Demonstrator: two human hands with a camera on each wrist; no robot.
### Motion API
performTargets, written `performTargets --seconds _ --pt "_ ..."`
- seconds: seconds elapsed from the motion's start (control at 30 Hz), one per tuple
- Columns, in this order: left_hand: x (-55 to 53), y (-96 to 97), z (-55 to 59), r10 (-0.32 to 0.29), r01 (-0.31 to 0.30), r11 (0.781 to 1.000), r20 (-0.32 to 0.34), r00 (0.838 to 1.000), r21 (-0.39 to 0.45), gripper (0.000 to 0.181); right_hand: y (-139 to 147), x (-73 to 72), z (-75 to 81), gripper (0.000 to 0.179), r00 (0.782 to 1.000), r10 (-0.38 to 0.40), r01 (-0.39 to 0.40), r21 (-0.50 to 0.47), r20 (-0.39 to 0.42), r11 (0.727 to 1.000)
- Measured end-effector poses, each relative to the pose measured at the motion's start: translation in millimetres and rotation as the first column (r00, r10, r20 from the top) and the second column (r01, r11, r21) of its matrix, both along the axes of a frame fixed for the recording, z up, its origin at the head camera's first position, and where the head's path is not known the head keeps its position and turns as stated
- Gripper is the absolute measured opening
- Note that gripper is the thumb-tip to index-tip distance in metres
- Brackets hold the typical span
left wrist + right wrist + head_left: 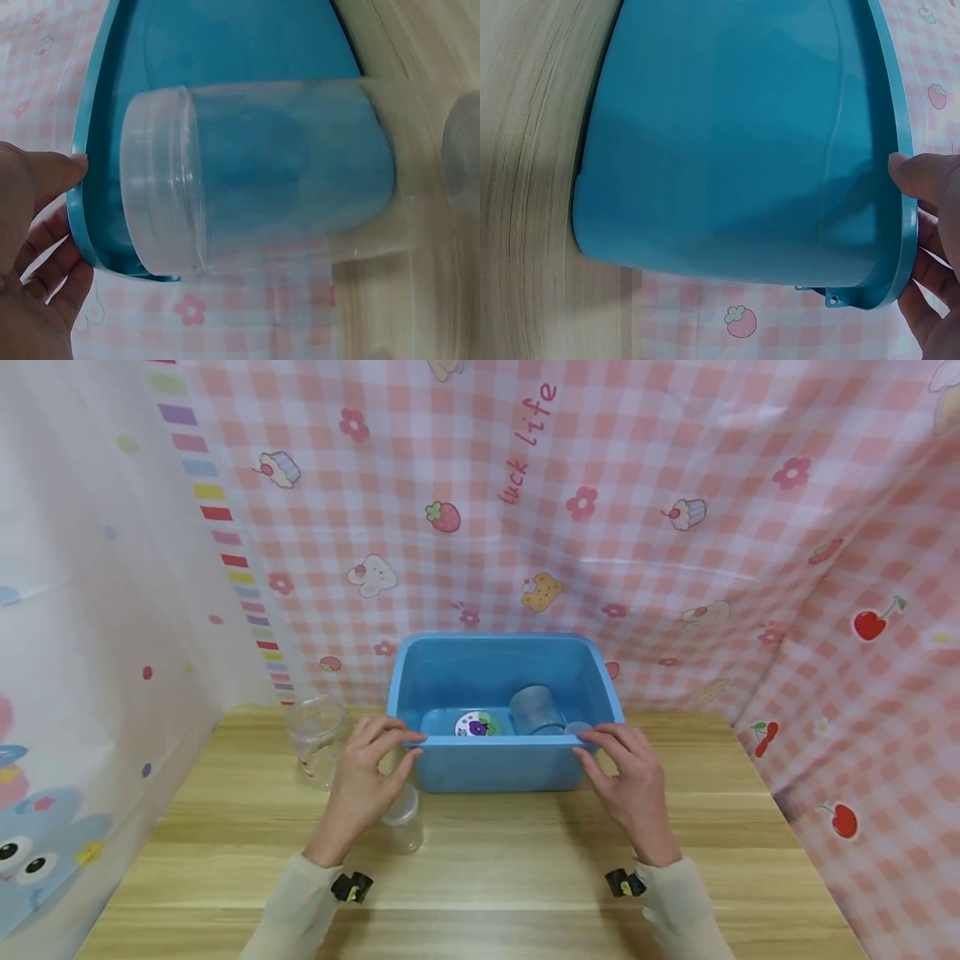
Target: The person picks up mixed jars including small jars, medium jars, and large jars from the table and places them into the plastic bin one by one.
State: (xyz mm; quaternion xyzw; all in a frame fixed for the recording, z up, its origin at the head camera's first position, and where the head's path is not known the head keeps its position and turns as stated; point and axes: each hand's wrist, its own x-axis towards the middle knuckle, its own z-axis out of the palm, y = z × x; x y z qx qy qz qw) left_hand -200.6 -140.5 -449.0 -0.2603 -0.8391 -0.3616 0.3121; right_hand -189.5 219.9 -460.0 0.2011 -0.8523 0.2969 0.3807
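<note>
A blue plastic bin (pixel 495 766) stands on the table against the curtain. My left hand (pixel 369 777) pinches its front rim near the left corner, thumb on the near side. At the right corner, my right hand (pixel 632 783) grips the same rim between thumb and fingers. Inside the bin lie a clear jar (pixel 535 708), a round label (pixel 474 724) with a purple picture, and a small clear piece partly hidden by the rim. A small lidded clear jar (pixel 405 827) stands beside my left hand; in the left wrist view a clear jar (pixel 285 165) appears before the bin.
Left of the bin, a larger clear jar (pixel 313 731) stands near the table's back edge, partly behind my left hand. The wooden table (pixel 495 877) extends in front of the bin. Patterned curtains (pixel 480 552) hang behind and at both sides.
</note>
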Motion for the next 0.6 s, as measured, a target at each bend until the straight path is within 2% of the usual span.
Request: performTargets --seconds 0.17,0.37,0.6 --pt "3.1 -1.4 -0.2 -0.030 0.029 0.999 0.043 0.999 0.027 0.018 1.0 1.5 0.8 0.029 0.999 -0.012 0.012 0.004 0.037 1.000" --pt "5.7 -4.1 -1.5 -0.052 0.049 0.998 0.059 0.997 0.040 0.023 0.6 2.0 -0.1 0.029 0.998 -0.019 0.019 -0.010 0.053 1.000" --pt "14.1 -5.5 -3.6 -0.062 0.048 0.992 0.118 0.991 0.119 0.039 1.9 1.4 -0.2 0.027 0.999 -0.009 0.010 -0.019 0.053 1.000"
